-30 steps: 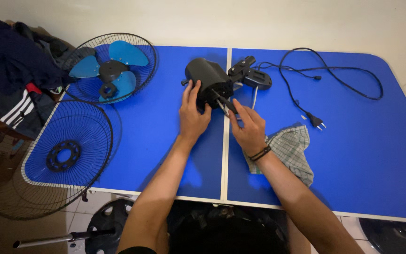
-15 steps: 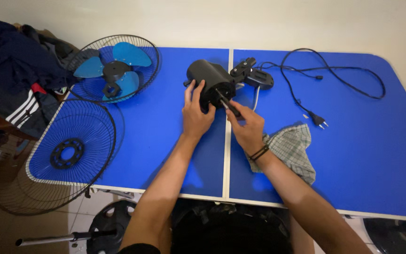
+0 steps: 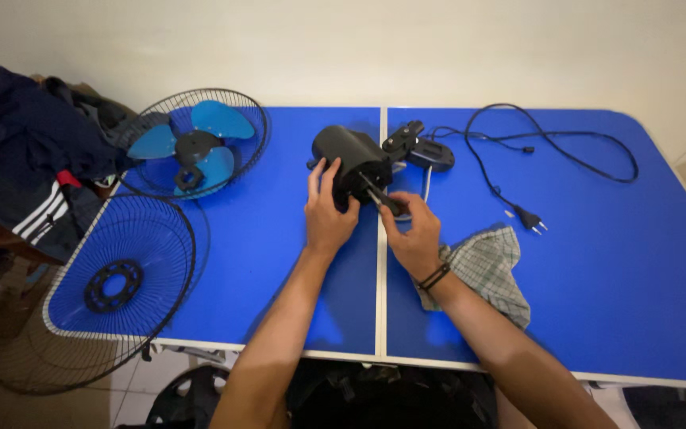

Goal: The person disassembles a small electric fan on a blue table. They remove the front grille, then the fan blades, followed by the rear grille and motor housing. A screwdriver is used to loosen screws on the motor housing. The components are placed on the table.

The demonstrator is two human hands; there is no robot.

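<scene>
Left hand (image 3: 329, 216) is wrapped around the side of the black rounded plastic fan motor housing (image 3: 349, 163), which sits on the blue folding table (image 3: 597, 278) just above the middle of the frame, right by the centre seam. Right hand (image 3: 414, 238) has its grip closed on a black-handled screwdriver (image 3: 383, 200), tip pointing up-left into the housing. There's a dark band on that wrist.

Just right of the housing is the black neck bracket (image 3: 418, 147) of the fan, with a black power cord (image 3: 549, 147) looping off across the upper right and ending in a plug (image 3: 527, 218). A checked grey cloth (image 3: 490, 270) lies under the right forearm. Upper left: a black wire fan guard holding blue blades (image 3: 196, 143). Below it, another round wire guard (image 3: 117, 278) hangs over the table's left edge. Pile of dark clothes (image 3: 25, 167) at far left
</scene>
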